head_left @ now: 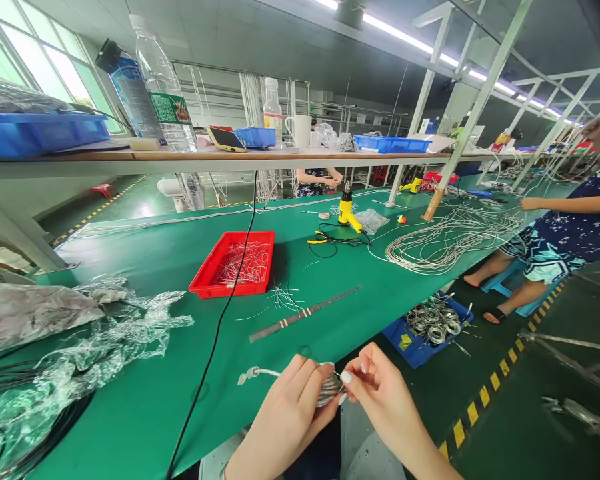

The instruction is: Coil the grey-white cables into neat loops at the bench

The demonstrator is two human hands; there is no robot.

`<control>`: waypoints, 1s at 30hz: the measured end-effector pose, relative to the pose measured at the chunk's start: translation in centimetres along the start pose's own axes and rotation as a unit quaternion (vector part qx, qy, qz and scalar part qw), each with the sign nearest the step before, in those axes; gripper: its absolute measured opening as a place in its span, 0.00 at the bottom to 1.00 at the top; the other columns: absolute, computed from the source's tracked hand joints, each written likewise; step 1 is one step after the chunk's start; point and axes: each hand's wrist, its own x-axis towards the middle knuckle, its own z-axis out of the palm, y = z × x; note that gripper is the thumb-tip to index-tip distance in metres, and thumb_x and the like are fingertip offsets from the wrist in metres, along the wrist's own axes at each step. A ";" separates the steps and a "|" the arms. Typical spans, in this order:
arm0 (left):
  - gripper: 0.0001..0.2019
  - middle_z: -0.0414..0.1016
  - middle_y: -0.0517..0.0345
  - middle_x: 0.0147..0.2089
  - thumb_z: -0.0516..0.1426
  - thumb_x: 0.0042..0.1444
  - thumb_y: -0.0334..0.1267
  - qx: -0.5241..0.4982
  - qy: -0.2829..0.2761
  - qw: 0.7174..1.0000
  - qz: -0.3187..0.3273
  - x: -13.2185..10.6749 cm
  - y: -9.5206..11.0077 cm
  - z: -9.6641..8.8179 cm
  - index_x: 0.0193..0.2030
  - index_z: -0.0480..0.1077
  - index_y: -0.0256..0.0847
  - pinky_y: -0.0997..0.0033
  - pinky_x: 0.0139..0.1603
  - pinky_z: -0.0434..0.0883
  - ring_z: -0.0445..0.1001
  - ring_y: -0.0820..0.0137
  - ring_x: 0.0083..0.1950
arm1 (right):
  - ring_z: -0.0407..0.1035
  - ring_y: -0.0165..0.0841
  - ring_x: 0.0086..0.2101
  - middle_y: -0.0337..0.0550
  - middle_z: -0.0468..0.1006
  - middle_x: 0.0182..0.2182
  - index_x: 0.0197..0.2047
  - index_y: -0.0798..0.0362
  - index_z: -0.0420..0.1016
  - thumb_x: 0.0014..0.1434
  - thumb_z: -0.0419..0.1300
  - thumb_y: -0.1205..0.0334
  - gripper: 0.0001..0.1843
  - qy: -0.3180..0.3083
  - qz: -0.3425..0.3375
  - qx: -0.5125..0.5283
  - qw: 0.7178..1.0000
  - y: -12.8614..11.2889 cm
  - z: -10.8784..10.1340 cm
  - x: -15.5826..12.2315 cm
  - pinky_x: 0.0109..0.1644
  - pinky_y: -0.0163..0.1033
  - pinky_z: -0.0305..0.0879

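A bundle of coiled grey cable (pixel 329 392) is gripped in my left hand (pixel 293 403), its fingers wrapped over the top. From the left of the bundle one cable end with a clear connector (pixel 253 375) sticks out above the green mat. My right hand (pixel 375 393) pinches at the bundle's right side, thumb and forefinger together around what looks like a thin strand; the exact piece is partly hidden. Just beyond my hands, a dark metal ruler strip (pixel 305 315) lies on the mat near loose white wire pieces (pixel 286 298).
A red tray (pixel 197 285) holds many short wires. A black cord (pixel 215 347) hangs across the bench. Behind are a yellow heat gun (pixel 349 215) and long coiled cables (pixel 430 247). A blue bin (pixel 409 355) of coils stands right, plastic bags (pixel 95 353) left. A person sits at right.
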 end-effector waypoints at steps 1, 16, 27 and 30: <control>0.12 0.72 0.50 0.38 0.55 0.61 0.34 -0.002 -0.008 1.000 0.001 0.0 0.0 -0.1 0.51 0.63 0.32 0.66 0.34 0.72 0.67 0.65 0.36 | 0.62 0.25 0.26 0.31 0.65 0.28 0.30 0.48 0.49 0.59 0.56 0.48 0.20 0.008 -0.001 -0.017 1.000 -0.1 0.0 0.0 0.32 0.33 0.63; 0.15 0.71 0.54 0.40 0.57 0.60 0.41 -0.064 -0.033 0.993 -0.095 -0.4 0.0 0.3 0.50 0.62 0.38 0.65 0.36 0.72 0.68 0.65 0.39 | 0.69 0.29 0.34 0.36 0.72 0.31 0.36 0.48 0.59 0.57 0.60 0.55 0.12 -0.006 -0.016 -0.048 0.999 -1.3 -0.6 -0.4 0.41 0.34 0.66; 0.15 0.72 0.52 0.43 0.55 0.61 0.39 -0.081 -0.070 0.988 -0.112 -0.6 0.0 -0.1 0.53 0.62 0.39 0.63 0.40 0.73 0.69 0.63 0.42 | 0.62 0.28 0.30 0.34 0.65 0.27 0.28 0.49 0.50 0.61 0.54 0.50 0.19 -0.005 -0.043 -0.103 0.994 -0.1 -0.8 -0.3 0.34 0.34 0.59; 0.14 0.72 0.53 0.43 0.55 0.61 0.39 -0.085 -0.070 0.987 -0.116 -0.5 0.0 -0.1 0.53 0.62 0.40 0.64 0.40 0.74 0.70 0.64 0.42 | 0.63 0.30 0.31 0.36 0.66 0.28 0.27 0.48 0.48 0.61 0.53 0.51 0.19 -0.012 -0.042 -0.105 0.993 -0.4 -0.8 -0.4 0.35 0.35 0.60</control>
